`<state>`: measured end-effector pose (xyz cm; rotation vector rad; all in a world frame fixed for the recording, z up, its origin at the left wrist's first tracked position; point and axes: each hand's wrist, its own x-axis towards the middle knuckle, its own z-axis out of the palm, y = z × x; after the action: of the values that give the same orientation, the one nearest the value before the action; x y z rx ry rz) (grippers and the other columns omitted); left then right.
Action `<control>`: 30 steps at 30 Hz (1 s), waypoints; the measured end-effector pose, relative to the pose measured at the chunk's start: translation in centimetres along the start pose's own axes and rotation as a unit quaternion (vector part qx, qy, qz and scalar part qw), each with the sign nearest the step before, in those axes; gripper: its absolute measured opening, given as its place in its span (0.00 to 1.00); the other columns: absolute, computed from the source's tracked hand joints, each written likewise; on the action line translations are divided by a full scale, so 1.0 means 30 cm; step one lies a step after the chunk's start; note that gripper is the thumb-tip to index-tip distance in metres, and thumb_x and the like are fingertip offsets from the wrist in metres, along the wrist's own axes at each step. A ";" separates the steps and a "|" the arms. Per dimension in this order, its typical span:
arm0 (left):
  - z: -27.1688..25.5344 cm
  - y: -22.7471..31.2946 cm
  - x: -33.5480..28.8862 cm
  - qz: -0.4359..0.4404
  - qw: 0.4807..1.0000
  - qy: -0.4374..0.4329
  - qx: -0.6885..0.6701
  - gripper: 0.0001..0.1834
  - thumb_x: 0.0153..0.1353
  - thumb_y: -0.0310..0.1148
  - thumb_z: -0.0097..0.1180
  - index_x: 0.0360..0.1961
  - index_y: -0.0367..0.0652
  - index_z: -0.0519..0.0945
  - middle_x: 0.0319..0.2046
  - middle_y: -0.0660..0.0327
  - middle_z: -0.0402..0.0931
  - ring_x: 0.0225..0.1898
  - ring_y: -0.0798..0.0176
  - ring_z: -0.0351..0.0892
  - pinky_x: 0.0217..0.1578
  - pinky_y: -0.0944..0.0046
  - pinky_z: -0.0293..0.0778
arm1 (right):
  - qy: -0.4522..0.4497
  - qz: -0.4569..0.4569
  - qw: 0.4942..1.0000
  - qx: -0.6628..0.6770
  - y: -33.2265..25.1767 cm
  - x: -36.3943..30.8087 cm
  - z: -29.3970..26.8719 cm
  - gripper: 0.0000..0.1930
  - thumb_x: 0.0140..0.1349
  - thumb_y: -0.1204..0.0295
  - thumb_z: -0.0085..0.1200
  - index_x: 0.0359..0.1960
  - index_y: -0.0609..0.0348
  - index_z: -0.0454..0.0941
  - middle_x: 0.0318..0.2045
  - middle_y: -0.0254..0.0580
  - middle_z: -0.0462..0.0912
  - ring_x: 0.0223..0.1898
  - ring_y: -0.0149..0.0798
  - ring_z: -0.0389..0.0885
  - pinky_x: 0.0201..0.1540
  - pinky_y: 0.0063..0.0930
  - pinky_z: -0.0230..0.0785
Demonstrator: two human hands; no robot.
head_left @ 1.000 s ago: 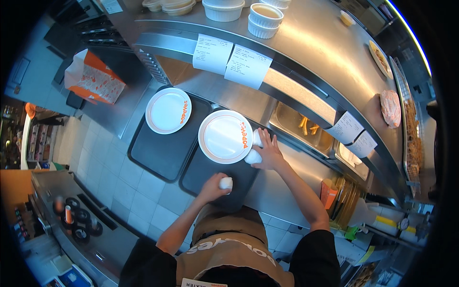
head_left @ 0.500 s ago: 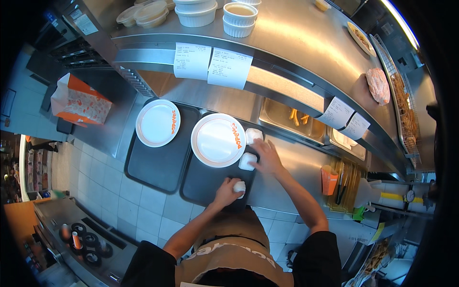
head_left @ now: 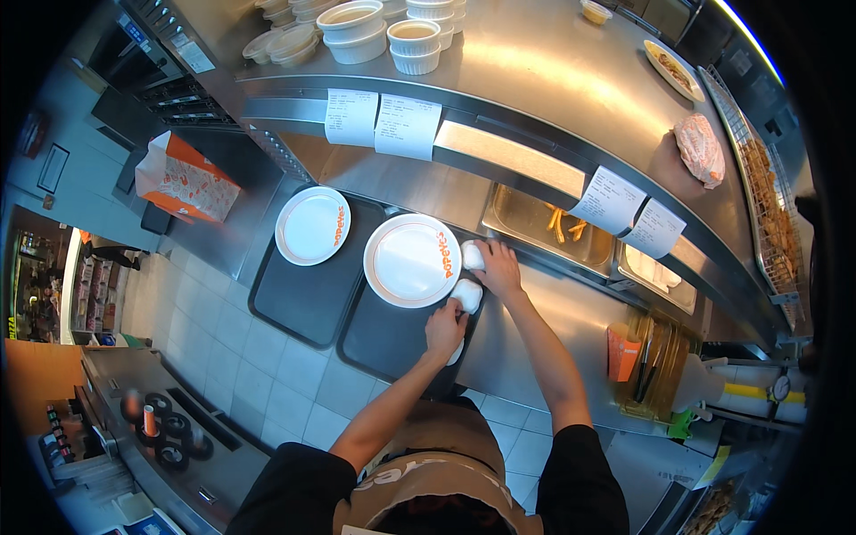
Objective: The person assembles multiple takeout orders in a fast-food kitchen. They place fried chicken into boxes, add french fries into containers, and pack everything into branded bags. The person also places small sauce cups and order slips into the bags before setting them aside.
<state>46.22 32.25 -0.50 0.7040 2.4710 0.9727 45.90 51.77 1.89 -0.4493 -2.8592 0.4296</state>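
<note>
On the right dark tray sits a round white paper bowl with orange lettering. Small white wrapped bundles lie along its right side. My right hand curls its fingers round the far white bundle, against the bowl's rim. My left hand closes its fingertips on the near edge of the middle white bundle. A third white bundle is mostly hidden beneath my left hand. Another round white paper bowl stands on the left dark tray.
Order slips hang from the steel shelf above. Under it are a metal pan with fries and an orange carton beside tongs. An orange-and-white paper bag stands at the left. Stacked white cups sit overhead.
My left hand has moved up and away from the nearest bundle to the middle one. My right hand has shifted from between two bundles onto the far one. The view has turned slightly.
</note>
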 end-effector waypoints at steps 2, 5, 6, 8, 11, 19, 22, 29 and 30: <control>0.023 0.031 0.029 0.007 1.000 0.006 0.002 0.15 0.60 0.34 0.63 0.46 0.46 0.74 0.39 0.57 0.82 0.44 0.48 0.80 0.43 0.48 0.75 | 0.010 0.060 0.996 0.071 0.029 -0.009 0.000 0.34 0.50 0.65 0.70 0.62 0.50 0.72 0.56 0.47 0.74 0.59 0.52 0.72 0.60 0.45 0.65; -0.013 0.056 0.029 0.049 0.999 0.001 -0.001 0.15 0.60 0.33 0.61 0.48 0.46 0.75 0.42 0.56 0.80 0.48 0.48 0.78 0.47 0.47 0.73 | 0.056 0.065 0.984 0.157 0.050 -0.084 -0.018 0.29 0.54 0.68 0.66 0.59 0.52 0.73 0.57 0.49 0.73 0.58 0.54 0.73 0.59 0.45 0.67; -0.042 0.054 0.012 0.065 0.998 -0.010 0.008 0.16 0.60 0.32 0.61 0.49 0.46 0.75 0.43 0.55 0.79 0.48 0.47 0.78 0.47 0.46 0.73 | 0.053 0.066 0.977 0.194 0.046 -0.122 -0.030 0.28 0.54 0.68 0.66 0.58 0.53 0.73 0.57 0.50 0.72 0.58 0.55 0.72 0.59 0.45 0.68; -0.115 0.030 -0.049 0.106 0.994 -0.031 -0.003 0.21 0.57 0.32 0.62 0.53 0.49 0.76 0.46 0.56 0.78 0.50 0.46 0.76 0.50 0.46 0.74 | 0.043 0.059 0.973 0.220 0.005 -0.213 -0.044 0.25 0.55 0.68 0.66 0.55 0.54 0.75 0.57 0.51 0.71 0.59 0.56 0.72 0.59 0.45 0.69; -0.212 -0.038 -0.199 0.119 0.989 -0.057 0.062 0.29 0.55 0.34 0.65 0.60 0.53 0.74 0.51 0.54 0.74 0.52 0.44 0.75 0.52 0.47 0.75 | -0.008 -0.020 0.985 0.172 -0.097 -0.330 -0.034 0.22 0.55 0.68 0.66 0.52 0.54 0.76 0.57 0.53 0.72 0.57 0.58 0.73 0.58 0.50 0.70; -0.124 -0.098 -0.245 0.143 0.987 -0.060 0.046 0.43 0.51 0.28 0.68 0.70 0.57 0.67 0.57 0.46 0.69 0.58 0.39 0.72 0.57 0.50 0.73 | 0.054 0.052 0.975 0.210 -0.270 -0.425 -0.045 0.18 0.52 0.76 0.63 0.46 0.57 0.78 0.52 0.56 0.74 0.56 0.57 0.74 0.60 0.48 0.68; -0.215 -0.047 -0.217 0.113 0.989 -0.100 0.006 0.36 0.57 0.28 0.65 0.68 0.53 0.69 0.57 0.48 0.70 0.55 0.43 0.76 0.54 0.50 0.76 | 0.083 -0.007 0.974 0.209 -0.370 -0.395 -0.234 0.16 0.51 0.78 0.63 0.43 0.57 0.79 0.46 0.51 0.78 0.50 0.53 0.77 0.55 0.47 0.70; -1.053 0.282 0.104 0.285 0.951 -0.010 -0.118 0.06 0.63 0.30 0.63 0.40 0.42 0.83 0.30 0.62 0.82 0.30 0.70 0.81 0.31 0.67 0.76 | 0.352 -0.077 0.930 0.070 -0.542 0.171 -0.868 0.24 0.48 0.75 0.69 0.48 0.60 0.75 0.41 0.47 0.79 0.42 0.54 0.78 0.47 0.46 0.72; -1.188 0.356 0.193 0.335 0.930 0.037 -0.147 0.06 0.63 0.30 0.64 0.38 0.41 0.80 0.29 0.64 0.80 0.29 0.73 0.79 0.29 0.70 0.74 | 0.370 -0.066 0.922 0.088 -0.577 0.286 -0.919 0.28 0.48 0.73 0.70 0.52 0.60 0.73 0.44 0.48 0.79 0.46 0.54 0.77 0.49 0.46 0.71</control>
<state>26.35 24.04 30.40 1.4664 2.0828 1.5854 40.33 45.72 34.54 -0.2964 -2.0797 0.3824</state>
